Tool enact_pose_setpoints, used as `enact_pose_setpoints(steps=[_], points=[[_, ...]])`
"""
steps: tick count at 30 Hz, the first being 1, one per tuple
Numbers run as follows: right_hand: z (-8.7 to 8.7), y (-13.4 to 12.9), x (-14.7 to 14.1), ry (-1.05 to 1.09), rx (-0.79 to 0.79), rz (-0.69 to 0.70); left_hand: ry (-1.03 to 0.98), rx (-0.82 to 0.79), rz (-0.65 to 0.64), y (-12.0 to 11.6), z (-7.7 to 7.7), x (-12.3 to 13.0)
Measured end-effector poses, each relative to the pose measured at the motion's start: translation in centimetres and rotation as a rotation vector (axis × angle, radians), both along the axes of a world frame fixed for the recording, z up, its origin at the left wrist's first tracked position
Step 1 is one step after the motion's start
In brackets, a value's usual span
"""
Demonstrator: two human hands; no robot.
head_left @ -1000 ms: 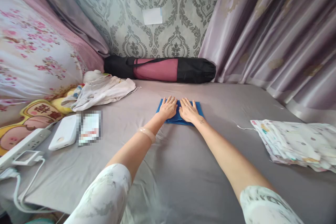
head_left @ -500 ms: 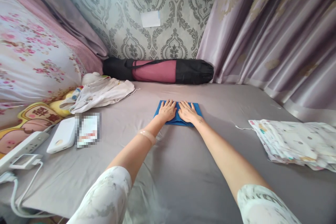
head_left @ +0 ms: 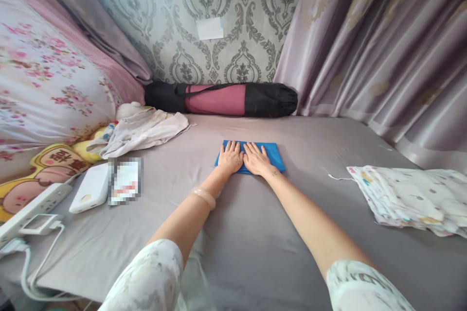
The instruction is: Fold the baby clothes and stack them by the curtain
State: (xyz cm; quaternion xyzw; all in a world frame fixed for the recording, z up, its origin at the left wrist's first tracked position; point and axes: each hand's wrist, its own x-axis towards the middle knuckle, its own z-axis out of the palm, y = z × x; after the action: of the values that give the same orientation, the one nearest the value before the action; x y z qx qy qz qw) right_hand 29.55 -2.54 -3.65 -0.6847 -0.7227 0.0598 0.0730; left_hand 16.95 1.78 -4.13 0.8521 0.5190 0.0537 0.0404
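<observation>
A folded blue cloth lies flat on the grey sheet, in the middle of the head view. Both palms rest on top of it. My left hand covers its left part, fingers stretched out and pointing away from me. Close beside it, my right hand lies over the middle, fingers spread and flat. The inner edges of the two hands almost touch. Much of the cloth's near half is hidden beneath them. A pale bangle sits on my left forearm.
At the back wall lies a black and pink rolled mat bag. To the left are a crumpled pale garment, a white power bank, a blurred packet and a power strip. A folded patterned cloth lies right.
My right hand has slid slightly left on the blue cloth, closer to my left hand. More of the cloth's right side shows, and its near edge looks flatter.
</observation>
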Motion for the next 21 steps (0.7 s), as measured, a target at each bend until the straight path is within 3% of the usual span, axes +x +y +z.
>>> enact_pose_setpoints(steps=[7, 12, 21], points=[[0.8, 0.0, 0.3, -0.010, -0.039, 0.009, -0.012, -0.029, -0.019, 0.2, 0.8, -0.3], [1.7, -0.5, 1.8, -0.055, 0.067, -0.066, -0.035, 0.054, 0.027, 0.6, 1.6, -1.0], [0.1, -0.7, 3.5, -0.043, 0.009, -0.149, -0.028, -0.040, 0.035, 0.6, 0.5, -1.1]])
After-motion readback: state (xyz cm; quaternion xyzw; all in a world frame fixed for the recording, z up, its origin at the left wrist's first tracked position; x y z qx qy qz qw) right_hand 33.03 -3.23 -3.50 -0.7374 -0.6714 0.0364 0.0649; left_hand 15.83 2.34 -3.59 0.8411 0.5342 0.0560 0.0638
